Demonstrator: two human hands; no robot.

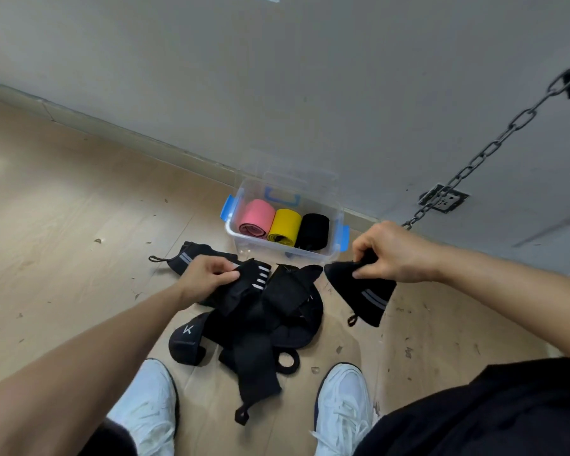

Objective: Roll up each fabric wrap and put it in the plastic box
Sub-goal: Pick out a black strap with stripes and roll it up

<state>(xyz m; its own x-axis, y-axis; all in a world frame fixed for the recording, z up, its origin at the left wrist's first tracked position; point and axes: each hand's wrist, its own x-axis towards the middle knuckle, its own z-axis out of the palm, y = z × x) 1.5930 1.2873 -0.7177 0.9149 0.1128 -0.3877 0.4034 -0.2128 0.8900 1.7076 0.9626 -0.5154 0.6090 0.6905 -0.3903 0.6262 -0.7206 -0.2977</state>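
A clear plastic box (334, 222) with blue clips stands on the floor by the wall. Inside lie a pink roll (256, 217), a yellow roll (284, 226) and a black roll (313, 231). In front of it lies a tangled heap of black fabric wraps (260, 327). My left hand (208, 274) pinches a black wrap with white stripes (247, 284) at the top of the heap. My right hand (392, 251) grips the end of another black wrap (364, 296), lifted to the right of the heap, its loop hanging down.
One more black wrap (191, 255) lies flat on the wooden floor left of the box. My two white shoes (145, 409) stand just below the heap. A metal chain (494, 146) runs diagonally at the right, over a wall socket (443, 198).
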